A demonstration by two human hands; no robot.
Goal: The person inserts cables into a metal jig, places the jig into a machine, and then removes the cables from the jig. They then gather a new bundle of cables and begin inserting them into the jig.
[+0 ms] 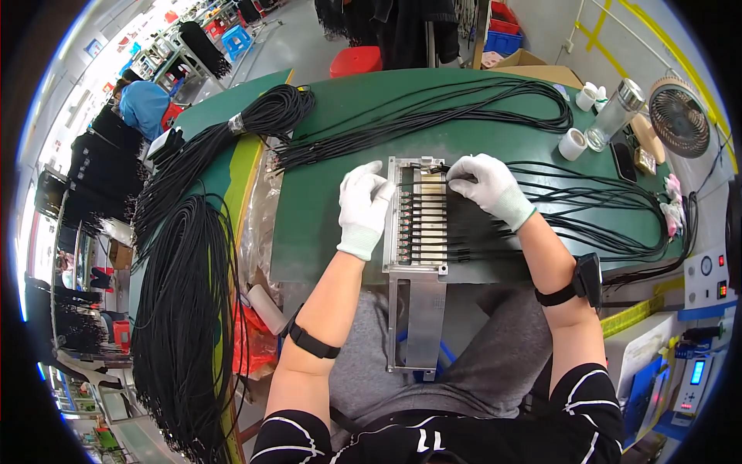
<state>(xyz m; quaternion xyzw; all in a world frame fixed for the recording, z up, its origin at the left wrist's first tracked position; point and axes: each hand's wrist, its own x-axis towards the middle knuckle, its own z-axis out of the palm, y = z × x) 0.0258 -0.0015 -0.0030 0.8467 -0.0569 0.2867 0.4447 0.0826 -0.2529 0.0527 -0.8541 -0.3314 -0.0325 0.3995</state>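
Right at the table's near edge, over grey trousers (363, 348), sat the metal slotted fixture (393, 240), and in it lay the black cables (464, 255), side by side, tails running off to the right. The nearer rows looked filled, so most of the laying-in seemed done; the far end was where the work stood, one thin line lying across between the hands there, and that last stretch looked unfinished to me.

Here was the white-gloved left hand (365, 199) at the fixture's left rail, thumb and forefinger near each other; whether they pinched anything, I couldn't tell. Across from it the right hand (485, 182), thumb and fingertips drawn in at the far right corner, close to a cable; a firm pinch I couldn't confirm.

Beyond, the green table (309, 240) carried more: looped cables (610, 185) on the right, a long cable bundle (433, 116) at the back, a white roll (573, 145), a glass bottle (614, 116), a fan (679, 116). Past that, a red stool (356, 60), a blue crate (504, 42), and far left, a co-worker in blue (145, 108), bent over.
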